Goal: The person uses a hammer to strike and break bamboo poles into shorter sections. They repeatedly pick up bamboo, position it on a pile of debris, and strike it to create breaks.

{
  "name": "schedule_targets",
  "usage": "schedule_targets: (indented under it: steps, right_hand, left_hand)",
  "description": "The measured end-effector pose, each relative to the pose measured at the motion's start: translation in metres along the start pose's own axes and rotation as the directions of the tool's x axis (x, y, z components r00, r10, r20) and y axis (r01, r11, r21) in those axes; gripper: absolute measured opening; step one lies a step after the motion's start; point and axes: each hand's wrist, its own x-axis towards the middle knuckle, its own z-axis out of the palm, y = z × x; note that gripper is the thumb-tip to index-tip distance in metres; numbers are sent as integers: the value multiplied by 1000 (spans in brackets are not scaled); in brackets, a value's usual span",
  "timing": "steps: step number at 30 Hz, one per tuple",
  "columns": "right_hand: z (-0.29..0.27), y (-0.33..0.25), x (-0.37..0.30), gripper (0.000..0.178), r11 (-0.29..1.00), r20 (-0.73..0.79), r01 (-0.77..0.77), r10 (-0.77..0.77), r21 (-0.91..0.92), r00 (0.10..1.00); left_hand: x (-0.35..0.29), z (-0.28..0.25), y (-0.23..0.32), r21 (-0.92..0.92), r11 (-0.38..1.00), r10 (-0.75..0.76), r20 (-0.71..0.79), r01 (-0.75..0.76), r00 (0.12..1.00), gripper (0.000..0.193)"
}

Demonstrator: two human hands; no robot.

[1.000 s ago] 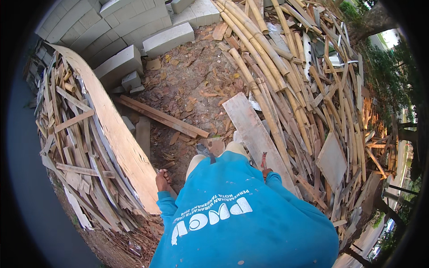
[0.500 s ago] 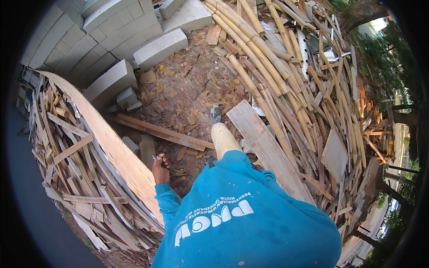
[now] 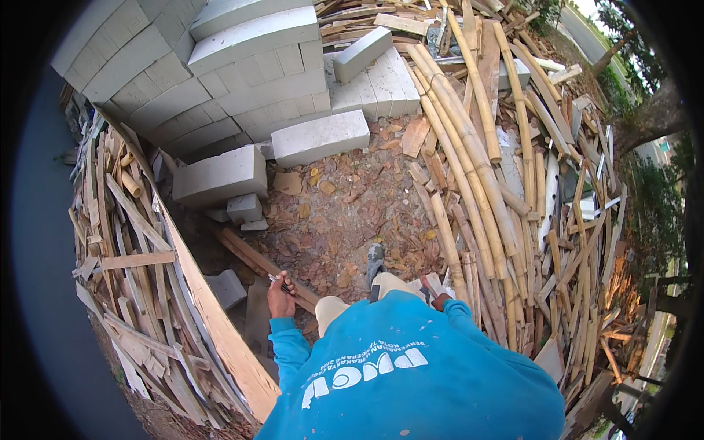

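My left hand is closed around a small slim object with a pale, shiny tip; its kind is hard to make out. It hovers above the ground beside two long brown timbers. At my right side, my right hand is closed at the end of a wooden plank. Most of that plank is hidden behind my blue sleeve and body. One boot stands forward on the leaf-covered soil between my hands.
Grey blocks are stacked at the far left, with loose blocks before them. A thin plywood sheet stands on edge at my left, beside a scrap wood pile. Bamboo poles and boards lie heaped to the right.
My view has shifted, and the blocks now sit further right. The long plank at my right has drawn back toward me, and my right hand has come into sight at its end.
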Motion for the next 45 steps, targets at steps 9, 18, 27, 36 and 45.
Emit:
schedule_targets:
  steps: [9, 18, 27, 36, 45]
  right_hand:
    - [-148, -173, 41, 26, 836, -281, 454, -376, 308, 883]
    - [-134, -233, 112, 24, 900, 31, 195, -224, 390, 974]
    - [-94, -331, 52, 25, 866, -117, 35, 27, 500, 993]
    - [-95, -416, 16, 25, 786, -130, -29, 138, 617, 982]
    - [-105, -454, 29, 25, 794, -167, 2, 125, 608, 978]
  left_hand:
    - [119, 144, 79, 98, 990, 89, 76, -96, 993, 17]
    - [339, 280, 219, 332, 878, 308, 159, -345, 938, 26]
    - [606, 498, 407, 707, 219, 705, 362, -672, 611, 26]
    - [696, 591, 430, 863, -377, 743, 499, -337, 446, 25]
    - [718, 583, 431, 810, -543, 711, 584, -221, 393, 25]
